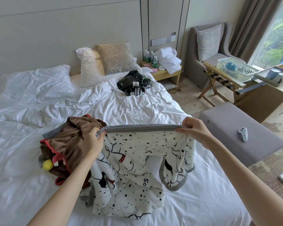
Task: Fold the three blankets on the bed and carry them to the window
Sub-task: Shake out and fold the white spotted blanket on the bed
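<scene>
Here, your left hand (92,141) and right hand (195,129) pinch the spotted blanket's (142,154) grey edge taut above the bed (23,160). A brown blanket (69,141) lies bunched just left.

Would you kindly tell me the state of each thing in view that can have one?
spotted blanket, unfolded, grey edge held up taut, lower part bunched on the bed.
brown blanket, unfolded, crumpled in a heap on the bed.
left hand, gripping the spotted blanket's edge.
right hand, pinching the same edge.
duvet, rumpled.
curtain, drawn aside from the window.
</scene>
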A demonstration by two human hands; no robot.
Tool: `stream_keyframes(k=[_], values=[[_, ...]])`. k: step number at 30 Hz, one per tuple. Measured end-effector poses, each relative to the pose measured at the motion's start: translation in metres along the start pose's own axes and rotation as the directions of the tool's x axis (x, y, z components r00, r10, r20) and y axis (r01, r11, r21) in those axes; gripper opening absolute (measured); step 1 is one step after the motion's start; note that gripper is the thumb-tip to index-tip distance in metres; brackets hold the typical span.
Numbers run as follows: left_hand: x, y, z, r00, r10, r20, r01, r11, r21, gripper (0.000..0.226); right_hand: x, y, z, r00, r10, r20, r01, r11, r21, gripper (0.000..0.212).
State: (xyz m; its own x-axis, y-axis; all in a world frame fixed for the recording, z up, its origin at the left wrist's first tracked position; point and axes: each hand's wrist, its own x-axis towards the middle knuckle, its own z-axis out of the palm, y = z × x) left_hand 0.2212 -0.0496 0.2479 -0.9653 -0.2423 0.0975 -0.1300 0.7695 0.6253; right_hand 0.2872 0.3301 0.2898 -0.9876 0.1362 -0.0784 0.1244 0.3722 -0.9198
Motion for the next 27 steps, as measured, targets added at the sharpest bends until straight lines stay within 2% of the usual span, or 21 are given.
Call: stream_keyframes(k=[3,6,7,9,12,14,16,17,20,24,27], values=[[-0.002,-0.005,0.001,0.996,0.019,0.091,-0.023,0.999,0.043,0.026,0.000,0.002,0.003,0.999,-0.044,-0.015,0.044,0.999,-0.015,0.025],[-0.007,-0.001,0.002,0.978,0.058,0.199,-0.083,0.989,0.122,0.022,0.004,-0.002,0.014,0.990,-0.142,0.005,0.141,0.971,-0.193,0.022],[-0.010,0.003,0.005,0.969,0.082,0.231,-0.112,0.987,0.119,0.029,0.006,-0.005,0.020,0.986,-0.164,0.034,0.168,0.959,-0.230,0.024],[-0.018,0.020,0.011,0.936,0.173,0.307,-0.180,0.984,-0.005,0.046,0.007,-0.010,0.031,0.976,-0.192,0.103,0.212,0.947,-0.242,0.025],[-0.037,0.058,0.020,0.813,0.351,0.465,-0.260,0.933,-0.250,0.059,0.008,-0.021,0.049,0.945,-0.231,0.232,0.281,0.935,-0.215,0.020],[-0.049,0.082,0.026,0.705,0.418,0.573,-0.229,0.899,-0.374,0.060,0.008,-0.031,0.057,0.919,-0.244,0.309,0.311,0.931,-0.189,0.016],[-0.055,0.097,0.032,0.630,0.444,0.637,-0.157,0.876,-0.456,0.044,0.009,-0.039,0.059,0.905,-0.266,0.332,0.334,0.928,-0.164,0.015],[-0.057,0.101,0.033,0.615,0.453,0.646,-0.143,0.869,-0.473,0.031,0.010,-0.042,0.057,0.902,-0.273,0.333,0.338,0.928,-0.155,0.015],[-0.056,0.106,0.033,0.639,0.464,0.613,-0.155,0.859,-0.488,0.010,0.010,-0.044,0.050,0.903,-0.258,0.344,0.344,0.913,-0.218,0.012],[-0.050,0.110,0.033,0.711,0.471,0.522,-0.227,0.857,-0.463,0.010,0.007,-0.030,0.050,0.908,-0.199,0.369,0.364,0.810,-0.459,0.016],[-0.046,0.112,0.036,0.773,0.457,0.440,-0.283,0.869,-0.405,0.011,0.004,-0.018,0.054,0.918,-0.150,0.367,0.325,0.815,-0.479,0.009]])
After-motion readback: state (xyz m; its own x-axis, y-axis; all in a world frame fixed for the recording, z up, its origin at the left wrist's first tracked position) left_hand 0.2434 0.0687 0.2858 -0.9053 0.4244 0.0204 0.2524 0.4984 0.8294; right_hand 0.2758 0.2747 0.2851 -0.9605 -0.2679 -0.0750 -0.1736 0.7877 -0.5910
